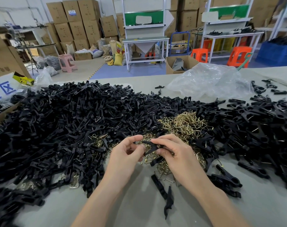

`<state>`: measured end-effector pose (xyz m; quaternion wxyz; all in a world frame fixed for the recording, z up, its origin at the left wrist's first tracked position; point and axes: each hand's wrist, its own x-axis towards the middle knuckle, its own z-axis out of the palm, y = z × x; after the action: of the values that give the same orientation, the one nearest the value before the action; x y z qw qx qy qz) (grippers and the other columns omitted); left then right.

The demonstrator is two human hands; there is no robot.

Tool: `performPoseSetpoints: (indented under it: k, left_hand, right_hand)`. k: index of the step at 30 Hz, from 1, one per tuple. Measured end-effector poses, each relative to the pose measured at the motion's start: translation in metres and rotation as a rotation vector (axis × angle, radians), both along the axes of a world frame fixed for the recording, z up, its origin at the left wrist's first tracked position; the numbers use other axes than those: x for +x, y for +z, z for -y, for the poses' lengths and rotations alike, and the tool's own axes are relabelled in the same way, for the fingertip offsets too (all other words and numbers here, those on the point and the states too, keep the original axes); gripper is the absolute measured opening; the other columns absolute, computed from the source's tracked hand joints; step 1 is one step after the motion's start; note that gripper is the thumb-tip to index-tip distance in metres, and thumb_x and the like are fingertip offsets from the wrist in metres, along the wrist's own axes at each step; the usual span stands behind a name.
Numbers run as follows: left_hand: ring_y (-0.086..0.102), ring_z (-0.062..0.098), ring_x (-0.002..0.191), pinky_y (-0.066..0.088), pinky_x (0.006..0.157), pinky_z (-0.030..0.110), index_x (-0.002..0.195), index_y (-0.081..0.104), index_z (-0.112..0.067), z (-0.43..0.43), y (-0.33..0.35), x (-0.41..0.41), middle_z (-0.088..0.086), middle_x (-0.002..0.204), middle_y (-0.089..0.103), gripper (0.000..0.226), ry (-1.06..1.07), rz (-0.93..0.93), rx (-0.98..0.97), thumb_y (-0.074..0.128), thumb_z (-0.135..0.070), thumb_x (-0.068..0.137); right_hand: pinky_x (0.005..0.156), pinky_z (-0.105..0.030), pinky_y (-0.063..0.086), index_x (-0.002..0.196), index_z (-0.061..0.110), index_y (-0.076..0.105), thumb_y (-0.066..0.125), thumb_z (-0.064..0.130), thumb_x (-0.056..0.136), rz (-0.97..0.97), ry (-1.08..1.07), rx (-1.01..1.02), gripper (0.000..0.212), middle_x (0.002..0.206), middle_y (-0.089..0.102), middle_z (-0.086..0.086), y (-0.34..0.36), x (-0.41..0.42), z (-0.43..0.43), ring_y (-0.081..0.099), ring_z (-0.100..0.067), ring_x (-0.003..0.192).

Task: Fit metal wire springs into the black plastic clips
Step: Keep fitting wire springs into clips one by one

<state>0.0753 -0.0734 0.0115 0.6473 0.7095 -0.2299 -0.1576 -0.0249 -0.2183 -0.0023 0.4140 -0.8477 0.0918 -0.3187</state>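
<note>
Both my hands meet over the table's middle on one black plastic clip [150,147]. My left hand [127,152] pinches its left end with thumb and fingers. My right hand [172,151] grips its right part from above and below. The clip halves spread in a V between my fingers. Whether a spring sits in it I cannot tell. A heap of brass-coloured wire springs [183,123] lies just behind and under my hands. A huge pile of black clip parts [60,122] covers the table to the left and behind.
More black clips [262,128] are heaped at the right. Loose clip pieces [168,199] lie near my forearms on the grey table [139,210]. A crumpled clear plastic bag [208,81] sits at the back right. A cardboard box [5,63] stands at the far left.
</note>
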Motion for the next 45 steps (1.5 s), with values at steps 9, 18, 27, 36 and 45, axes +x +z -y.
performPoseSetpoints:
  k: [9, 18, 27, 36, 45]
  left_hand:
    - [0.066, 0.017, 0.085, 0.056, 0.07, 0.024, 0.104, 0.078, -0.013, 0.001, 0.005, -0.004, 0.013, 0.104, 0.073, 0.024, -0.179, -0.422, -0.279, 0.07, -0.015, 0.081]
    - [0.071, 0.024, 0.08, 0.061, 0.07, 0.032, 0.11, 0.076, -0.017, -0.009, 0.014, -0.004, 0.02, 0.102, 0.07, 0.027, -0.506, -0.731, -0.309, 0.055, -0.026, 0.096]
    - [0.052, 0.012, 0.06, 0.05, 0.054, 0.023, 0.114, 0.074, -0.01, -0.003, 0.01, -0.01, 0.012, 0.08, 0.058, 0.03, -0.51, -0.964, -0.498, 0.054, -0.013, 0.092]
    - [0.044, 0.01, 0.05, 0.046, 0.047, 0.023, 0.097, 0.076, -0.012, 0.002, 0.009, -0.013, 0.01, 0.071, 0.053, 0.021, -0.425, -0.925, -0.43, 0.057, -0.012, 0.087]
    - [0.05, 0.009, 0.051, 0.05, 0.048, 0.022, 0.11, 0.077, -0.014, 0.006, 0.005, -0.013, 0.007, 0.072, 0.059, 0.026, -0.383, -0.906, -0.457, 0.061, -0.019, 0.089]
  right_hand:
    - [0.094, -0.01, 0.045, 0.111, 0.042, 0.073, 0.07, 0.003, 0.092, -0.024, 0.051, 0.086, 0.044, 0.111, 0.064, 0.029, 0.002, 0.0, 0.002, 0.062, 0.002, 0.109]
    - [0.088, -0.012, 0.049, 0.103, 0.026, 0.07, 0.074, -0.003, 0.086, -0.004, 0.194, 0.492, 0.034, 0.102, 0.077, 0.013, 0.012, -0.005, 0.006, 0.071, -0.002, 0.102]
    - [0.079, -0.017, 0.054, 0.1, 0.015, 0.065, 0.081, 0.016, 0.068, 0.036, 0.252, 0.66, 0.036, 0.093, 0.08, -0.004, 0.014, -0.006, 0.013, 0.075, -0.01, 0.091]
    - [0.08, -0.019, 0.054, 0.1, 0.017, 0.063, 0.083, 0.002, 0.072, -0.023, 0.233, 0.688, 0.038, 0.092, 0.079, -0.01, 0.011, -0.004, 0.016, 0.075, -0.017, 0.091]
    - [0.089, -0.021, 0.053, 0.105, 0.021, 0.066, 0.08, 0.009, 0.081, -0.009, 0.221, 0.642, 0.03, 0.099, 0.079, -0.005, 0.016, -0.005, 0.007, 0.072, -0.016, 0.105]
